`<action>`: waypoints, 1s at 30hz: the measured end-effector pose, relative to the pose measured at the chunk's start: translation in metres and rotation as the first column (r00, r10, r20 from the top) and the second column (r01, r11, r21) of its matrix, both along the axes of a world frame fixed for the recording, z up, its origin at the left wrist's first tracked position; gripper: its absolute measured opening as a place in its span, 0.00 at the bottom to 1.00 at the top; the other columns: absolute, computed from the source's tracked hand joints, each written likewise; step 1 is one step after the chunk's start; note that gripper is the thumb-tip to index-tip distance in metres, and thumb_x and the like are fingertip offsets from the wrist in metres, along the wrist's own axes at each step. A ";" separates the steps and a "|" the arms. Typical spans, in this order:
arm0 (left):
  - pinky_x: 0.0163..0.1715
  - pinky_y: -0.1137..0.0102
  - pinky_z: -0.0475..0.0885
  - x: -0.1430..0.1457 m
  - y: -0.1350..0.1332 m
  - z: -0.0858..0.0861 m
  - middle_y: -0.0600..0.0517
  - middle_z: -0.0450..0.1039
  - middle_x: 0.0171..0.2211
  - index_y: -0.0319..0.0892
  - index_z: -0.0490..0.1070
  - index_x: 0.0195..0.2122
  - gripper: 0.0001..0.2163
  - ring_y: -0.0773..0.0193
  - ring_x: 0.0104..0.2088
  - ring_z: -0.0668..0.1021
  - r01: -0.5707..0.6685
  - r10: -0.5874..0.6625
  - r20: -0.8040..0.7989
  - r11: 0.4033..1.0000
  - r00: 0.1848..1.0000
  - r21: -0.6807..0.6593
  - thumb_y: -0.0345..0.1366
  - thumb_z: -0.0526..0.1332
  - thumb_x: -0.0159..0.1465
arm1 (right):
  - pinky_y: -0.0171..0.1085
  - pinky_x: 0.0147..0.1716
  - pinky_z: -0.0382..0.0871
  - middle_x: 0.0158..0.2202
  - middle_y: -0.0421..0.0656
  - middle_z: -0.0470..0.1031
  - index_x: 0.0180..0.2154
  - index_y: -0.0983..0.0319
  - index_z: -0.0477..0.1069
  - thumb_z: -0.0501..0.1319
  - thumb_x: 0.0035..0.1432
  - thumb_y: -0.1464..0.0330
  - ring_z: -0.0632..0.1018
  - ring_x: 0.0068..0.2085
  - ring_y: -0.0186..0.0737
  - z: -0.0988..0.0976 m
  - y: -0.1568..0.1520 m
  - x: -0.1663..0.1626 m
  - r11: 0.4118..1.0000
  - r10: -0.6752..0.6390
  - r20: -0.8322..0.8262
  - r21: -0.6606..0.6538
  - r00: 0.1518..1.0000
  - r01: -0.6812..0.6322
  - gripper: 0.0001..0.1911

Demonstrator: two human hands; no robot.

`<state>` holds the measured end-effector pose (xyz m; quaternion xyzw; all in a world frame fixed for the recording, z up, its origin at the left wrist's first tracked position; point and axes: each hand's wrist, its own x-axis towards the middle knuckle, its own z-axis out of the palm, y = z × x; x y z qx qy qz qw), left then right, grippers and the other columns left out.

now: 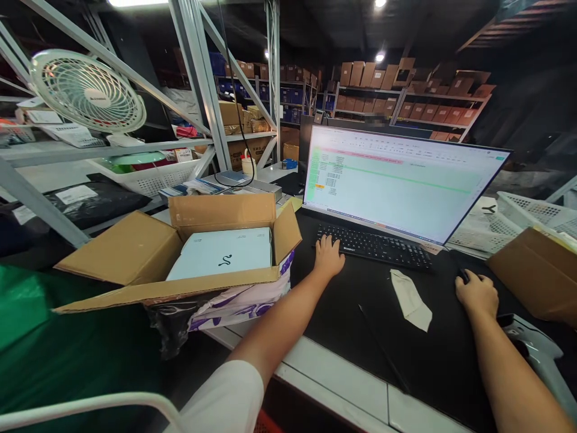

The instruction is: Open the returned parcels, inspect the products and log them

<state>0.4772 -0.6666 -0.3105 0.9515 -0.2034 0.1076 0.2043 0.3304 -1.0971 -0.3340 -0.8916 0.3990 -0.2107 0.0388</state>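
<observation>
My left hand (329,257) rests on the left end of a black keyboard (374,245), its fingers spread over the keys. At the right of the black desk mat (336,310), my right hand (478,293) is wrapped over a dark computer mouse (463,276), which is mostly hidden under the palm. Behind the keyboard stands a monitor (392,186) showing a spreadsheet with a green highlighted row. Left of my left arm, an open cardboard box (220,213) holds a flat white box (225,251) with a dark squiggle mark.
A folded pale paper (411,300) and a thin dark rod (383,346) lie on the mat. By my right forearm is a grey-white handheld scanner (534,343), near a brown carton (536,273). A fan (88,90) and metal shelf frame stand left.
</observation>
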 end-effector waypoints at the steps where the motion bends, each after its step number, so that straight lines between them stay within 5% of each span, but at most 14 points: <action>1: 0.73 0.48 0.50 0.000 0.000 0.000 0.40 0.56 0.72 0.40 0.64 0.69 0.27 0.45 0.74 0.54 0.000 0.000 0.000 1.000 1.000 -0.001 0.43 0.58 0.69 | 0.54 0.58 0.68 0.66 0.57 0.64 0.66 0.60 0.69 0.47 0.70 0.53 0.72 0.61 0.64 0.000 0.000 0.000 1.000 -0.002 0.002 0.001 1.000 0.002 0.32; 30: 0.73 0.49 0.49 0.001 0.001 -0.003 0.40 0.56 0.72 0.40 0.64 0.69 0.27 0.45 0.74 0.55 0.007 -0.007 -0.008 1.000 1.000 -0.027 0.43 0.58 0.69 | 0.53 0.61 0.67 0.66 0.56 0.64 0.67 0.60 0.68 0.45 0.69 0.51 0.71 0.63 0.64 0.003 0.004 -0.002 1.000 -0.001 0.017 0.002 1.000 0.001 0.34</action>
